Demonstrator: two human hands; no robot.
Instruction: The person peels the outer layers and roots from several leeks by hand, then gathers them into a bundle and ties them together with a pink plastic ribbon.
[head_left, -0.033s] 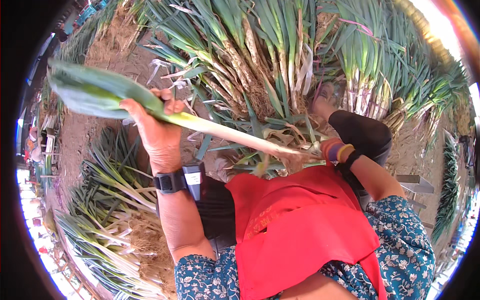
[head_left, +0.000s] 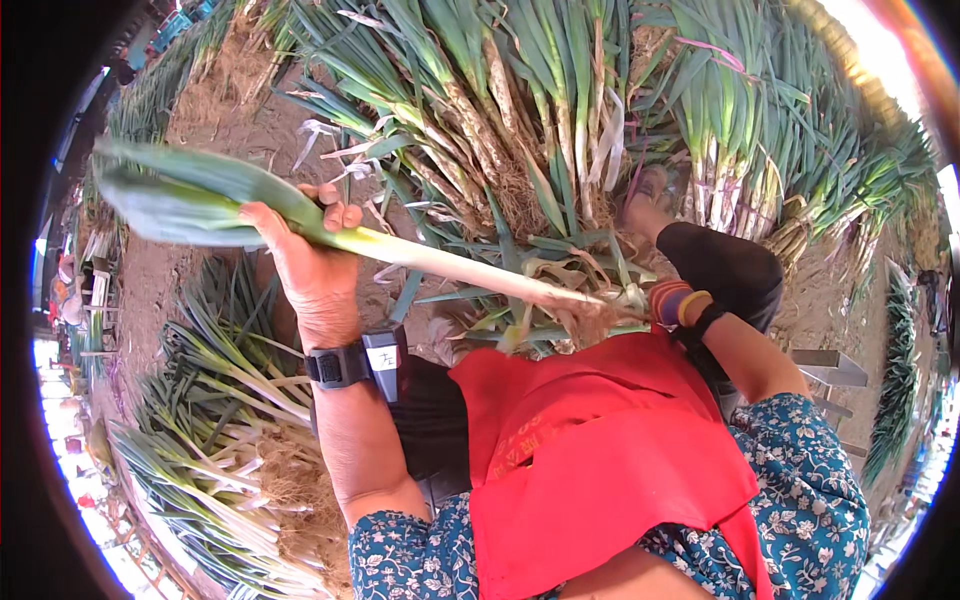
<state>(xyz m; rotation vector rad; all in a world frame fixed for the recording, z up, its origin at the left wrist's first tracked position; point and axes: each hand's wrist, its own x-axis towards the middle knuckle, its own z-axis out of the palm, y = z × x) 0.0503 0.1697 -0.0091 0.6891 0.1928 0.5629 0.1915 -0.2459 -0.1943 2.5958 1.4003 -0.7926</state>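
My bare left hand [head_left: 308,255] is wrapped round a large green onion [head_left: 440,262] where its leaves meet the pale stalk. The onion slants across in front of me, green leaves to the left and root end to the right. My right hand [head_left: 676,303], in a striped knit glove, is closed beside the root end. A thin strip runs from the roots [head_left: 590,318] toward it, but what its fingers hold is hidden. Loose leaves and peelings [head_left: 560,265] lie on the ground beyond the stalk.
Soil-covered green onions [head_left: 500,130] stand heaped ahead. Tied bundles [head_left: 735,150] are at the far right. Cleaner pale-stalked onions [head_left: 230,430] lie by my left arm. A red apron [head_left: 600,440] covers my lap, and a metal stool edge [head_left: 830,367] shows at right.
The onion's leafy end has dipped slightly, and my left wrist has turned a little. My right hand has shifted slightly beside the roots.
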